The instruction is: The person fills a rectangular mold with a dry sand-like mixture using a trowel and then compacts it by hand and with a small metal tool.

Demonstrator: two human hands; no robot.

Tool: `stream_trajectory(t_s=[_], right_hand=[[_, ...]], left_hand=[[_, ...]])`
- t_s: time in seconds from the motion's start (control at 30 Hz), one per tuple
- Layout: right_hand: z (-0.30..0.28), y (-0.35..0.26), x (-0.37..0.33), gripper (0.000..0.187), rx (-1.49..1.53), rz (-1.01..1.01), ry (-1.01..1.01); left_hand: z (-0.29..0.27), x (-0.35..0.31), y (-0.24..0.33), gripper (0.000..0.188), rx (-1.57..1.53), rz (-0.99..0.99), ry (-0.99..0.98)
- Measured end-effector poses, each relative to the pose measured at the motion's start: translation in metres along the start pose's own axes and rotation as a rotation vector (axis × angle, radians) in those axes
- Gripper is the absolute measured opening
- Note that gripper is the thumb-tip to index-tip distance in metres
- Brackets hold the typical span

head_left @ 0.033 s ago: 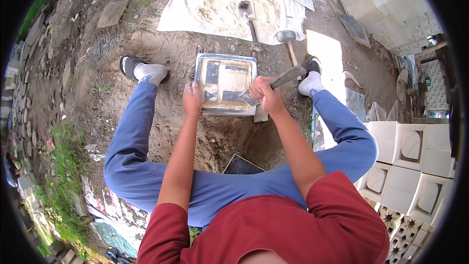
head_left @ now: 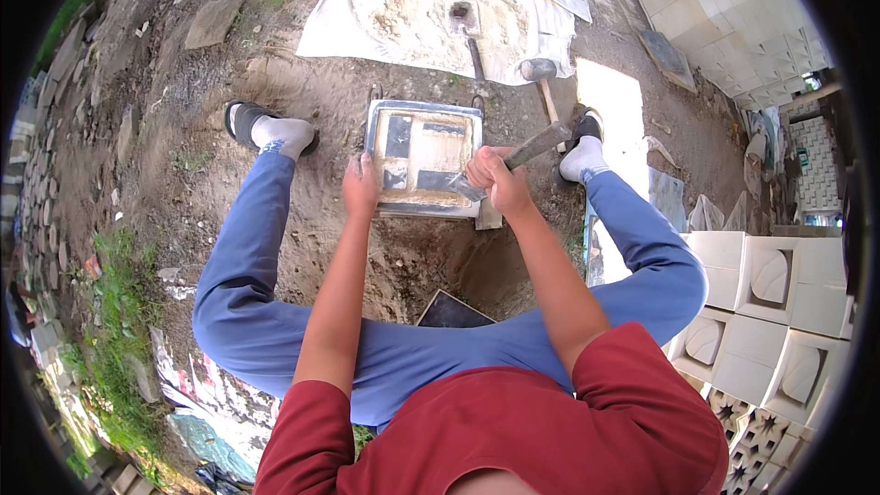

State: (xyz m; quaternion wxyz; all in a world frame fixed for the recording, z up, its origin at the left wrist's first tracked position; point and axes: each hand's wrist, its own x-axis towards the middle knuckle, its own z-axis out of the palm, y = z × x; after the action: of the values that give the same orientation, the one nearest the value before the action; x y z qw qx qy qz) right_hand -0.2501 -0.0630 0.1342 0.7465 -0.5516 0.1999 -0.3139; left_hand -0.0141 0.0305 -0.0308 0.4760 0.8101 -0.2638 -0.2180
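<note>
A square metal mould with grey raised rectangles and pale powdery residue sits in front of me between my feet. My left hand is closed on its left edge near the closer corner. Over its right edge, my right hand is wrapped round a flat-bladed scraper. The scraper's thick grey handle points up to the right. Its blade reaches down left onto the mould's near right part, though the fingers hide where blade and handle join.
Beyond the mould lies a white sack sheet with sandy powder and a small square block. A mallet rests by my right foot. Patterned pale blocks are stacked at right; a dark panel stands in a hollow near my lap.
</note>
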Motion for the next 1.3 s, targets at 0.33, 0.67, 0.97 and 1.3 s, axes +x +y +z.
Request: stream_trajectory(t_s=[0.33,0.67,0.97,1.3], right_hand=[[0.005,0.013,0.002,0.046,-0.053,-0.013,-0.143],[0.002,0.029,0.005,0.04,-0.211,0.06,-0.249],[0.031,0.01,0.011,0.075,-0.226,-0.052,-0.004],[0.041,0.012,0.008,0.088,-0.206,-0.162,-0.114]], left_hand=[[-0.009,-0.002,0.005,0.053,-0.004,-0.043,-0.062],[-0.014,-0.003,0.01,0.059,-0.029,-0.049,-0.086],[-0.012,-0.007,0.0,0.056,-0.297,-0.076,-0.018],[-0.005,-0.001,-0.012,0.045,-0.445,-0.076,-0.116]])
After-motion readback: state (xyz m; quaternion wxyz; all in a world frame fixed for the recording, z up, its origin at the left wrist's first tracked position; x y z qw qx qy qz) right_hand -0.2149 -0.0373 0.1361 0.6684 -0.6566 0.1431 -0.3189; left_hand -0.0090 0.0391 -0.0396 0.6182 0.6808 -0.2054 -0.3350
